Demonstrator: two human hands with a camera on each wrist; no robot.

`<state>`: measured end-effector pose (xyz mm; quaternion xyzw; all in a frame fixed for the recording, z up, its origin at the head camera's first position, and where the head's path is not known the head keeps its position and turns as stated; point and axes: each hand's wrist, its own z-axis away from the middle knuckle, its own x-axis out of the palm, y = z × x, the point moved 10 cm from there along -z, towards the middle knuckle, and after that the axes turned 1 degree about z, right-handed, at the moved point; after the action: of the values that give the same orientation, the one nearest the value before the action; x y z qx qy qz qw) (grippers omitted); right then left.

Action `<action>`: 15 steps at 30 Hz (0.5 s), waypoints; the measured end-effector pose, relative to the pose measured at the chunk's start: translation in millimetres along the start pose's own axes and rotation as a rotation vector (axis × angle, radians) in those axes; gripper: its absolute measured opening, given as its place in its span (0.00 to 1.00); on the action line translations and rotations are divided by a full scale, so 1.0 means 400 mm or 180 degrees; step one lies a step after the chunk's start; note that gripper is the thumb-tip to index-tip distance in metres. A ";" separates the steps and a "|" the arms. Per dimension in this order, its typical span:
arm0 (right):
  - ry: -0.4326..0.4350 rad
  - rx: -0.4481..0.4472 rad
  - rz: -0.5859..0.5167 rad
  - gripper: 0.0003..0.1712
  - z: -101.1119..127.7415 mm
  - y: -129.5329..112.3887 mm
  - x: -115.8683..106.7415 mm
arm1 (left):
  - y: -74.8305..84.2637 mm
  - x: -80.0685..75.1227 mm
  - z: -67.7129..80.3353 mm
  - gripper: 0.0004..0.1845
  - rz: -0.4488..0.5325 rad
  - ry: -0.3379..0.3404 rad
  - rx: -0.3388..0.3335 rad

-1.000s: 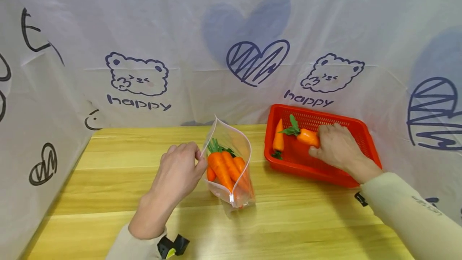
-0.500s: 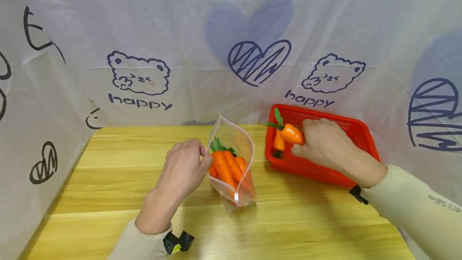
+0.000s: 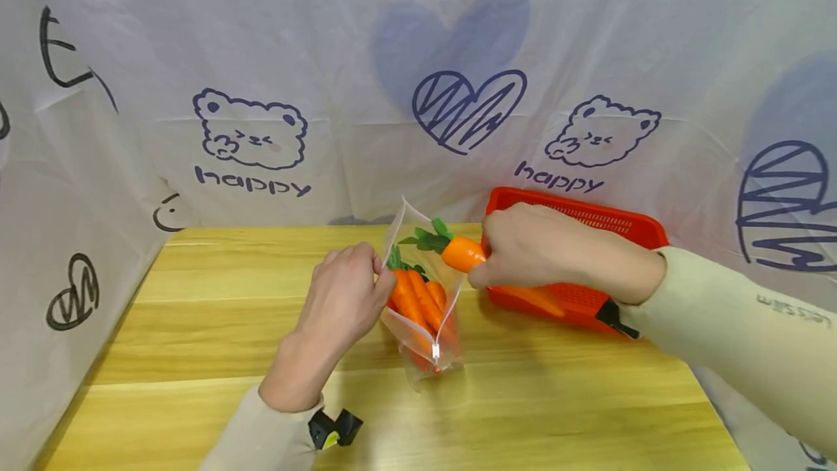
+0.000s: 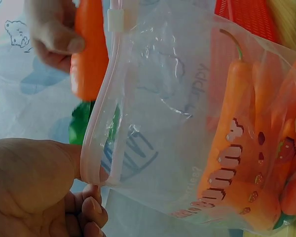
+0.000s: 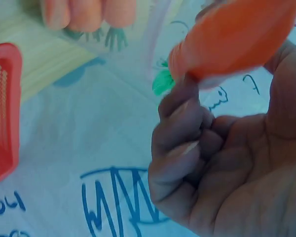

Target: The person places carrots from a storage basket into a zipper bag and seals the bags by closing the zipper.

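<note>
Carrot near-level, leafy end toward bag.

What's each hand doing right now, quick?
Left hand: pinches the rim of the clear zip bag, keeping it open.
Right hand: grips a toy carrot at the bag's mouth.

Right hand: fingers curled round an orange carrot, held at the top of the grip | green leaves stick out just left of the fingers | red basket: well left of the grip | more carrots, blurred, up and left.
</note>
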<state>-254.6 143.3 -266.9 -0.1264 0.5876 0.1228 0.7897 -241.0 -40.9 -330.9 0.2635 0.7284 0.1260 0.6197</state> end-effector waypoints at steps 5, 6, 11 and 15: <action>-0.0485 -0.0240 -0.0068 0.20 -0.077 -0.066 0.032 | 0.011 -0.003 -0.008 0.06 0.0045 0.0027 -0.0021; -0.0548 -0.0274 -0.0099 0.20 -0.094 -0.076 0.041 | 0.014 -0.002 -0.010 0.06 0.0051 0.0026 -0.0017; -0.0671 -0.0286 -0.0362 0.21 -0.164 -0.100 0.081 | 0.026 0.006 -0.012 0.07 0.0075 -0.0017 -0.0003; -0.0639 -0.0155 -0.0553 0.19 -0.191 -0.104 0.101 | 0.030 0.011 -0.007 0.07 0.0092 -0.0035 -0.0008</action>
<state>-297.6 79.9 -324.4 -0.1830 0.4892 0.0801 0.8490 -241.4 -28.3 -327.8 0.2740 0.7209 0.1344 0.6222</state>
